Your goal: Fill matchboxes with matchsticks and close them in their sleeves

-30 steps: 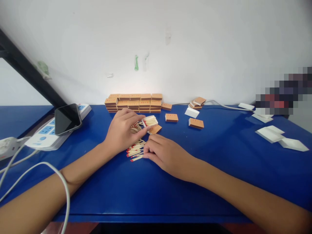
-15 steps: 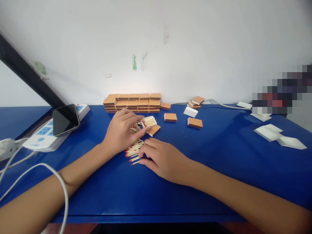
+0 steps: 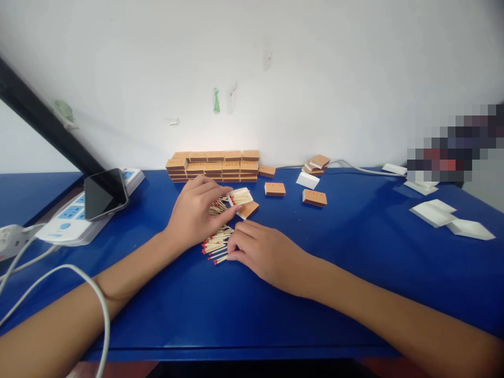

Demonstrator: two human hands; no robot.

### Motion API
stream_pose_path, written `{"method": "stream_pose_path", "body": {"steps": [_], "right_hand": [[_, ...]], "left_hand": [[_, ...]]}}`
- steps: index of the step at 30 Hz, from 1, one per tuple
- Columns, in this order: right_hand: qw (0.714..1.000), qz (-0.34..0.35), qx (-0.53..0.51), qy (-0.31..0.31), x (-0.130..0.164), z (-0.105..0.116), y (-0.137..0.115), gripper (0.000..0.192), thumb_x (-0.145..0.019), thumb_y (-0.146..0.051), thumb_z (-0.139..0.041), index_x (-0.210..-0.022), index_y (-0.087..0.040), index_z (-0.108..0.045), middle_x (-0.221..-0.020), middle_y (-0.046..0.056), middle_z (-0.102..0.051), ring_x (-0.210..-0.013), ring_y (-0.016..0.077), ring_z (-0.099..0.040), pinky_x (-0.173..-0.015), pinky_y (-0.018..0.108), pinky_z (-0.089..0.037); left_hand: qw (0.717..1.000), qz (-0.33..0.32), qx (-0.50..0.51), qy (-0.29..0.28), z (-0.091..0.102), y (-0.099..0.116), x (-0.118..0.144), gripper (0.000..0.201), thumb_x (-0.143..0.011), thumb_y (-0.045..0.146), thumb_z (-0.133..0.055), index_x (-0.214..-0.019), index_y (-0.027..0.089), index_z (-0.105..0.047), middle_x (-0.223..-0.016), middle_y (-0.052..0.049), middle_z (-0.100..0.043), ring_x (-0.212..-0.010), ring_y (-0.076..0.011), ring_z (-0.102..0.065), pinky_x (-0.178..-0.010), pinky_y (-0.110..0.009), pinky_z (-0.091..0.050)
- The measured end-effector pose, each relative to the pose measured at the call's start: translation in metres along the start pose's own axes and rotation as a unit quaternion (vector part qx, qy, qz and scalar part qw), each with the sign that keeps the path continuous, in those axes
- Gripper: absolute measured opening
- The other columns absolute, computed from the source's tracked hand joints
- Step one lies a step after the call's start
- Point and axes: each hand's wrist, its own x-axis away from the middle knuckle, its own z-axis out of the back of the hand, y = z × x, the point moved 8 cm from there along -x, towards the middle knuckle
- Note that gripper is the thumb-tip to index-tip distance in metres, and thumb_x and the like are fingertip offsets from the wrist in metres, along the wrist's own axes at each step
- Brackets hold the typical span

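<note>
Two bare hands at work over loose matches [image 3: 216, 245] lying in a red-tipped heap on the blue bench [image 3: 354, 252]. Left hand [image 3: 196, 212]: palm down, fingers spread over the far part of the heap, fingertips touching a white tray [image 3: 240, 196] part-filled with matches; its grip is loose, not clenched, pinning rather than lifting. Right hand [image 3: 260, 251]: fingers curled, tips pinching at the near edge of the heap; whether a match is actually held cannot be told. Orange sleeve [image 3: 249, 209]: flat on the bench just beside the tray. Change from half a second ago: right hand drawn slightly up and toward the heap, one stray match at the near edge now gathered against the rest; left hand, tray and sleeve unmoved. Judged meaning: gathering of matches for the tray goes on, tray not yet full. Also present: stacked orange boxes [image 3: 214, 165] against the wall, single boxes [image 3: 314, 197] scattered, white trays [image 3: 433, 212] at right, phone [image 3: 105, 193] on a power strip [image 3: 74, 215]
</note>
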Motion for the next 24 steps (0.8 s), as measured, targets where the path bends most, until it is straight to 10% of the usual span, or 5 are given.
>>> {"method": "stream_pose_path", "body": {"steps": [9, 24], "right_hand": [[0.980, -0.082, 0.030, 0.180, 0.009, 0.075, 0.054, 0.012, -0.106, -0.023, -0.055, -0.095, -0.020, -0.060, -0.091, 0.004, -0.062, -0.083, 0.0199, -0.058, -0.073, 0.033, -0.043], [0.975, -0.055, 0.029, 0.212, 0.011, 0.076, 0.048, 0.014, -0.106, -0.025, -0.054, -0.099, -0.020, -0.064, -0.092, 0.005, -0.063, -0.082, 0.0199, -0.060, -0.074, 0.034, -0.047]], "left_hand": [[0.998, -0.034, 0.032, -0.040, -0.005, 0.012, -0.002, 0.033, -0.094, 0.044, -0.073, -0.114, 0.018, -0.075, -0.092, -0.008, -0.077, -0.095, -0.0259, -0.068, -0.088, -0.044, -0.055], [0.997, -0.046, 0.054, -0.029, -0.002, 0.022, -0.003, 0.033, -0.093, 0.043, -0.076, -0.114, 0.018, -0.074, -0.095, -0.008, -0.077, -0.097, -0.0249, -0.069, -0.089, -0.043, -0.056]]}}
